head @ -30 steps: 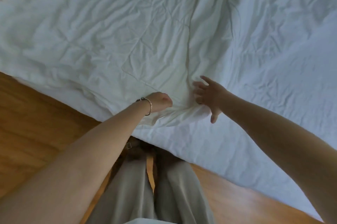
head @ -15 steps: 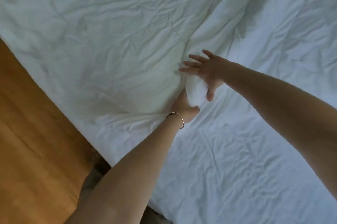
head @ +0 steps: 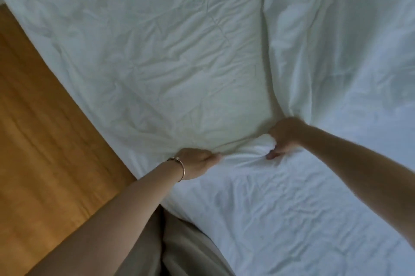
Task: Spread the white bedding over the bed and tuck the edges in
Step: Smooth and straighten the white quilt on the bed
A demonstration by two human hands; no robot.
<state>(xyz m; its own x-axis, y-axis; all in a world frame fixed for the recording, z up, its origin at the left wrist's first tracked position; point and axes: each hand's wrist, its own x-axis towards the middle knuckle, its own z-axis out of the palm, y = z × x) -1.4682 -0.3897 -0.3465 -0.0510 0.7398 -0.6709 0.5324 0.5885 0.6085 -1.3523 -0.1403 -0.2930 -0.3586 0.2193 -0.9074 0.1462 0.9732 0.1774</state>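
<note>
- You are standing at the bed's near side, and both your hands are gripping the near edge of the white bedding (head: 179,55), a quilted cover lying across the bed.
- Your left hand (head: 197,162), the one with the thin bracelet (head: 182,169) on its wrist, is curling its fingers into the cover's hem, with small creases fanning out from the grip.
- Your right hand (head: 284,136) is clutching a bunched fold of the same hem, a little further onto the bed than the left; its thumb is pressing down on the fitted sheet (head: 292,208) just below the bunch.
- The two hands are sitting near each other along that edge, apart, with a puckered ridge of cloth between them.
- The cover is lying over the upper part of the bed, with a long seam or fold (head: 266,40) running away from your right hand; the sheet nearest you is lying uncovered.
- The wooden floor (head: 45,141) is showing beside the bed to your left, and your trouser legs (head: 186,248) are showing below the bed's near edge.
- Judging by this, you are in the spreading step: the cover is not yet reaching the near side, and no edge is looking tucked.
- The next move is likely calling for an even pull on both grips, drawing the hem toward the bed's near edge without twisting it, since the bunch could drag the cover crooked.
</note>
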